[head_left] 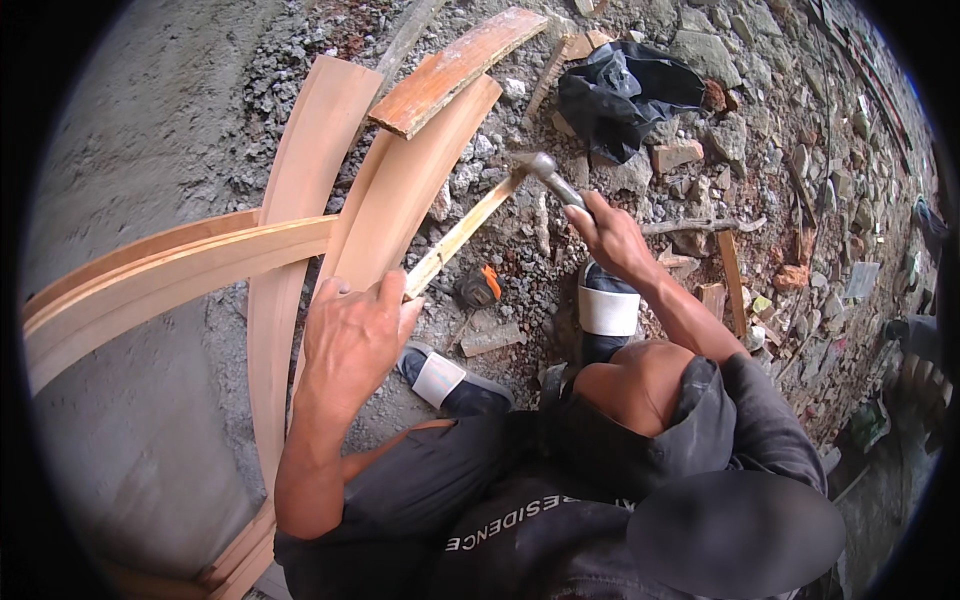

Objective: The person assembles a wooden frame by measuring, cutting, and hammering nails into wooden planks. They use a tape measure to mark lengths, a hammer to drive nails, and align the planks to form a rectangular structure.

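Wooden strip [463, 238]: runs forward-right from our left hand [355, 345], fingers closed on its near end; a loose hold could let it twist.
Hammer [556, 180]: our right hand [615, 240] wraps its handle, head at the strip's far tip; a glancing contact could split that thin end.
Tape measure [476, 289]: right of our left grip; a dropped strip might strike it.

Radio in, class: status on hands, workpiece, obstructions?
Left hand gripping wood strip. Right hand gripping hammer, head at strip's far end. No obstruction evident; tape measure on ground nearby.
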Demonstrator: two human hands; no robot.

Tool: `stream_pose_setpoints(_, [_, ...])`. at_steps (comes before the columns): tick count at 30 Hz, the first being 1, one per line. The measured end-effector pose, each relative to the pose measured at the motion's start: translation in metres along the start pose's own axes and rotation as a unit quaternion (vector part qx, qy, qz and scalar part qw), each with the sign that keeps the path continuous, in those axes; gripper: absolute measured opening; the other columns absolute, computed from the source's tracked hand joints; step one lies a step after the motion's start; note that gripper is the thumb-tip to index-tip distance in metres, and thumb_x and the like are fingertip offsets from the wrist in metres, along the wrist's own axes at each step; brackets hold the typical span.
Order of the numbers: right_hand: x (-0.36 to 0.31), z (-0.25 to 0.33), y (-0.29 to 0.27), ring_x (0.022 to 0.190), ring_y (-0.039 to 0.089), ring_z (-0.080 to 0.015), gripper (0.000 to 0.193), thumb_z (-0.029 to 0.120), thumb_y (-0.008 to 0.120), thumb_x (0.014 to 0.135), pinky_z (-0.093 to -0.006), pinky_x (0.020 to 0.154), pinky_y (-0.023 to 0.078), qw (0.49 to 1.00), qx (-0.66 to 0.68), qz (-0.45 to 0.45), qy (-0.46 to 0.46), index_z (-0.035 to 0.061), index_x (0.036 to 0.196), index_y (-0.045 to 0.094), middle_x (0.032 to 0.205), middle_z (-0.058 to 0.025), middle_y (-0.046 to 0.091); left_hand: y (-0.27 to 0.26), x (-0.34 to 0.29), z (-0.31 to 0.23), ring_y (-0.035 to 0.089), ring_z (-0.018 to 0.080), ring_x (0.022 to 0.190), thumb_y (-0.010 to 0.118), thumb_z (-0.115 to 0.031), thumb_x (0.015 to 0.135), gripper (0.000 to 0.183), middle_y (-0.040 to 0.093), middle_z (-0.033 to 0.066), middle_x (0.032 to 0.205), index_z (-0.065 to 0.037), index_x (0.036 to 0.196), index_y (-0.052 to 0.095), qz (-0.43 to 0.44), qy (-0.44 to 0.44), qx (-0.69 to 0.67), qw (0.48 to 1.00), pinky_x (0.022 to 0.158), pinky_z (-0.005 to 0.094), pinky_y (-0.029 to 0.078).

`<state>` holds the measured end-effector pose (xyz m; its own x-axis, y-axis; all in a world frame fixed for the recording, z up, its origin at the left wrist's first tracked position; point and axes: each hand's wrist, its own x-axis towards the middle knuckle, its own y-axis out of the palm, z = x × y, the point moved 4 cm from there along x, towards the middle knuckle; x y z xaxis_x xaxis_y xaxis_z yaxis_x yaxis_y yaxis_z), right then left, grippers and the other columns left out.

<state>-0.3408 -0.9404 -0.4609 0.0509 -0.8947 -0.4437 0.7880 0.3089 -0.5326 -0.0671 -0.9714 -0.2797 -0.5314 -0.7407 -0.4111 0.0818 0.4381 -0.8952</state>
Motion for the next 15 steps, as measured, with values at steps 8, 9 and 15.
stream_pose_setpoints(8, [-0.017,0.016,-0.006,0.067,0.061,-0.0422,0.037,0.039,0.051,0.096,-0.0471,0.061,0.046,0.995,0.069,-0.021,-0.069,0.0064,0.112,0.054,0.072,-0.0228,0.061,0.001,0.0,0.003,0.056,0.0316,0.053,0.065,-0.022,0.086,0.023,0.058,0.0126,0.056,-0.004,0.094,0.053,0.001,-0.006,0.0,1.0,0.065,0.0392,0.041])
stream_pose_setpoints(9, [-0.015,0.005,-0.001,0.067,0.061,-0.0423,0.036,0.039,0.051,0.096,-0.0476,0.062,0.046,0.998,0.037,-0.009,-0.041,0.006,0.111,0.054,0.072,-0.0231,0.061,0.0,0.001,0.002,0.056,0.0316,0.053,0.065,-0.022,0.086,0.023,0.058,0.0125,0.056,-0.004,0.094,0.053,0.0,-0.002,-0.001,1.0,0.065,0.0391,0.041])
stream_pose_setpoints(15, [-0.005,0.014,-0.015,0.064,0.063,-0.0339,0.03,0.034,0.051,0.098,-0.043,0.058,0.046,0.998,0.064,-0.015,-0.012,0.0041,0.1,0.053,0.069,-0.0179,0.061,-0.008,0.005,0.001,0.056,0.0319,0.054,0.065,-0.021,0.086,0.022,0.058,0.0131,0.057,-0.005,0.093,0.053,-0.014,0.004,0.004,1.0,0.064,0.0395,0.04])
